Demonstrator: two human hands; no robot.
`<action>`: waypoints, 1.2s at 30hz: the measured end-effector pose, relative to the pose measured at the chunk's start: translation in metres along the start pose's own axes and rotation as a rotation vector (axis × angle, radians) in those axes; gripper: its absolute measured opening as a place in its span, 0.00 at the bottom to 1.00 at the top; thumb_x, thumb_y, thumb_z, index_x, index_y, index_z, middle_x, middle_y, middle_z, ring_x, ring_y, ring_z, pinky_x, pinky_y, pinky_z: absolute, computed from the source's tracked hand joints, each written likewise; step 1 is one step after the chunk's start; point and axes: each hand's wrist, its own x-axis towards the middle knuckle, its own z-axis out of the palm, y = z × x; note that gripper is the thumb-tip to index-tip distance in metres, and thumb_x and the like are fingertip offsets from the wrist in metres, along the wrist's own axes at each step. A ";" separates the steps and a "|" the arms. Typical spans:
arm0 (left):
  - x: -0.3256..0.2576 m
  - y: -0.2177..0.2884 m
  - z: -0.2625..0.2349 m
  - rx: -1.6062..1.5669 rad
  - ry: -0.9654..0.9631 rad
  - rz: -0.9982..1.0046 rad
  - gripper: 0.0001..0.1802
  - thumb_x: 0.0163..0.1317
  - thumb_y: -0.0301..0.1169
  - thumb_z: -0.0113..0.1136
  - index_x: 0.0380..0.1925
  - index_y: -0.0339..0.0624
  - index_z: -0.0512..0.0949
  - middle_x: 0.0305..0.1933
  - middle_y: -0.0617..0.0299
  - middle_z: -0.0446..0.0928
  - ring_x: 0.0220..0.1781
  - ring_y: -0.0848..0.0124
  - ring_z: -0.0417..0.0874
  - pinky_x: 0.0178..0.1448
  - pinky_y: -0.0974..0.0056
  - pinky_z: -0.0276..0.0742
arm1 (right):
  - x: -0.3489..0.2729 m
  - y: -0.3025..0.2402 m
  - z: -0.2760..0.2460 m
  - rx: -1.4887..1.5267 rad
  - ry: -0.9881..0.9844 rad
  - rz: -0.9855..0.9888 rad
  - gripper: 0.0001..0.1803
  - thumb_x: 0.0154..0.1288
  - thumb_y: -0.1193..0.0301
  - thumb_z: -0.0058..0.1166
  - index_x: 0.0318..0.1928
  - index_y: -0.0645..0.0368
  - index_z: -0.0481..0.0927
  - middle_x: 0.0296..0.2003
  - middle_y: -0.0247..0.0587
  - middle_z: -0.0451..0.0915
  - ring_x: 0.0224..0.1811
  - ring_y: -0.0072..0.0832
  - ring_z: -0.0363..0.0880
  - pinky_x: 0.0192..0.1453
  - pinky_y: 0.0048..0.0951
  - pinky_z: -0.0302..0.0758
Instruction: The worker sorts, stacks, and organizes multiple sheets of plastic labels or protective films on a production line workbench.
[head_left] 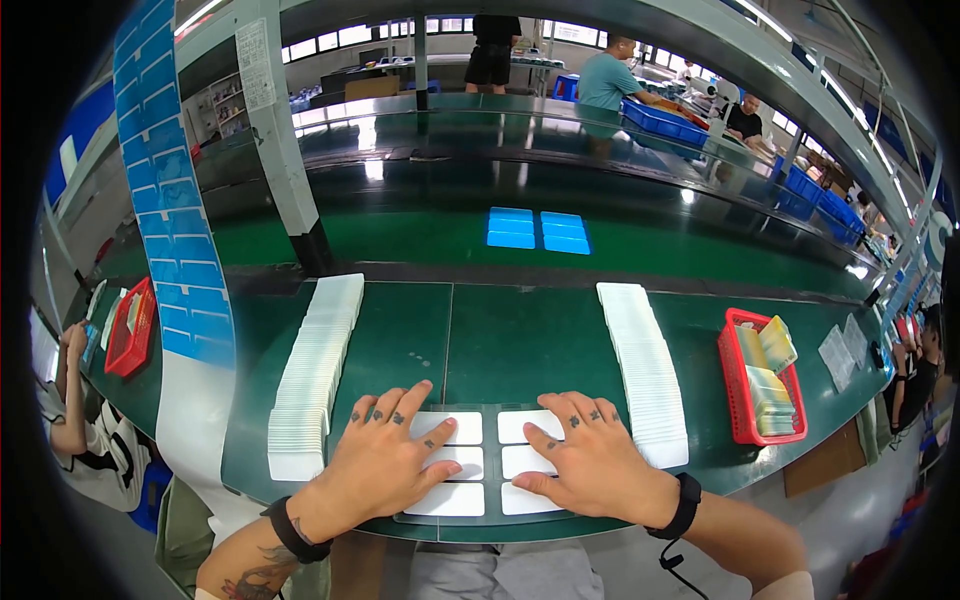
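Note:
White rectangular cards (450, 499) lie in two columns on a clear, flat backing (491, 450) at the near edge of the green table. My left hand (385, 455) rests spread over the left column, thumb and fingertips touching the cards. Over the right column lies my right hand (590, 455), fingers apart, with its thumb and a fingertip on the cards. Neither hand grips anything. Beside my left hand runs a long fanned row of white cards (318, 370); a similar row (645, 370) stretches away beside my right hand.
A red basket (735, 390) holding yellowish cards stands at right. A long blue-and-white strip (175, 220) hangs at left near a metal post (275, 130). Two blue sheets (511, 228) lie on the green belt (420, 235) beyond. Other people work nearby; another red basket (131, 335) is far left.

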 end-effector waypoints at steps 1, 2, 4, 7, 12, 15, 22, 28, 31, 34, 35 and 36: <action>0.000 0.004 -0.001 0.017 0.004 0.010 0.28 0.64 0.52 0.60 0.57 0.48 0.81 0.67 0.46 0.68 0.65 0.51 0.69 0.67 0.45 0.62 | 0.001 -0.001 0.000 0.018 -0.025 0.019 0.34 0.66 0.44 0.55 0.51 0.66 0.83 0.57 0.55 0.76 0.61 0.46 0.71 0.62 0.48 0.65; -0.001 0.007 -0.003 0.032 0.009 0.021 0.30 0.65 0.53 0.59 0.59 0.45 0.80 0.65 0.48 0.71 0.64 0.53 0.71 0.66 0.45 0.63 | 0.001 -0.004 -0.004 0.021 -0.027 0.017 0.34 0.66 0.44 0.55 0.51 0.66 0.83 0.57 0.55 0.76 0.61 0.46 0.71 0.62 0.48 0.65; -0.005 0.013 -0.007 -0.026 -0.034 0.017 0.32 0.65 0.52 0.58 0.62 0.44 0.77 0.65 0.49 0.72 0.64 0.53 0.71 0.67 0.45 0.61 | 0.000 -0.010 -0.012 0.005 -0.114 0.010 0.36 0.67 0.44 0.54 0.56 0.68 0.80 0.56 0.55 0.78 0.61 0.47 0.73 0.65 0.51 0.65; -0.011 0.017 0.000 -0.078 -0.087 0.022 0.35 0.66 0.51 0.58 0.66 0.41 0.72 0.64 0.51 0.74 0.63 0.53 0.72 0.69 0.44 0.59 | -0.013 -0.010 0.001 0.038 -0.105 0.029 0.38 0.67 0.44 0.53 0.59 0.69 0.77 0.57 0.56 0.78 0.64 0.49 0.73 0.69 0.57 0.63; -0.012 0.014 -0.003 -0.094 -0.130 0.010 0.37 0.65 0.52 0.58 0.68 0.40 0.69 0.64 0.52 0.74 0.64 0.53 0.73 0.71 0.42 0.58 | -0.015 0.000 -0.013 0.186 -0.171 0.067 0.39 0.66 0.43 0.55 0.60 0.68 0.76 0.61 0.58 0.76 0.67 0.50 0.72 0.71 0.62 0.60; -0.029 0.032 -0.011 -0.096 -0.087 0.012 0.38 0.64 0.55 0.60 0.66 0.40 0.70 0.64 0.51 0.73 0.65 0.55 0.73 0.72 0.38 0.56 | -0.029 -0.017 -0.020 0.153 -0.163 0.012 0.40 0.65 0.42 0.55 0.60 0.68 0.76 0.62 0.56 0.75 0.66 0.50 0.72 0.71 0.64 0.59; -0.039 0.034 0.005 -0.108 -0.063 0.063 0.39 0.61 0.55 0.61 0.65 0.40 0.72 0.63 0.52 0.75 0.64 0.57 0.75 0.71 0.40 0.57 | -0.039 -0.021 -0.001 0.185 -0.137 -0.016 0.42 0.63 0.40 0.57 0.61 0.66 0.76 0.63 0.56 0.75 0.67 0.48 0.73 0.74 0.61 0.57; -0.044 0.017 0.006 -0.367 -0.106 -0.013 0.37 0.64 0.55 0.59 0.66 0.42 0.72 0.62 0.53 0.77 0.64 0.56 0.76 0.71 0.39 0.58 | -0.029 -0.003 -0.017 0.438 -0.297 0.087 0.42 0.63 0.40 0.58 0.63 0.65 0.75 0.63 0.57 0.75 0.68 0.47 0.73 0.75 0.61 0.56; -0.051 0.028 0.000 -0.254 -0.021 0.023 0.37 0.64 0.56 0.59 0.65 0.42 0.72 0.61 0.53 0.77 0.63 0.57 0.78 0.71 0.39 0.58 | -0.034 -0.017 -0.023 0.359 -0.273 0.047 0.41 0.62 0.42 0.58 0.62 0.65 0.75 0.61 0.56 0.77 0.65 0.47 0.75 0.74 0.60 0.58; -0.063 0.050 -0.006 -0.152 -0.054 0.070 0.37 0.64 0.55 0.59 0.65 0.42 0.72 0.61 0.54 0.77 0.62 0.58 0.78 0.71 0.38 0.57 | -0.057 -0.043 -0.019 0.122 -0.185 -0.062 0.40 0.61 0.43 0.60 0.61 0.65 0.75 0.58 0.52 0.78 0.61 0.45 0.77 0.72 0.56 0.61; -0.070 0.054 0.002 -0.130 -0.042 0.052 0.37 0.63 0.56 0.60 0.65 0.44 0.73 0.61 0.55 0.77 0.62 0.59 0.78 0.71 0.41 0.59 | -0.062 -0.046 -0.009 0.115 -0.138 -0.056 0.40 0.60 0.42 0.60 0.60 0.64 0.76 0.58 0.51 0.78 0.61 0.45 0.78 0.71 0.57 0.62; -0.071 0.052 0.007 -0.134 -0.043 0.053 0.37 0.63 0.56 0.60 0.65 0.44 0.73 0.61 0.55 0.77 0.62 0.59 0.78 0.71 0.41 0.59 | -0.066 -0.048 -0.004 0.096 -0.092 -0.043 0.41 0.60 0.41 0.60 0.59 0.64 0.76 0.58 0.50 0.79 0.60 0.46 0.79 0.70 0.57 0.64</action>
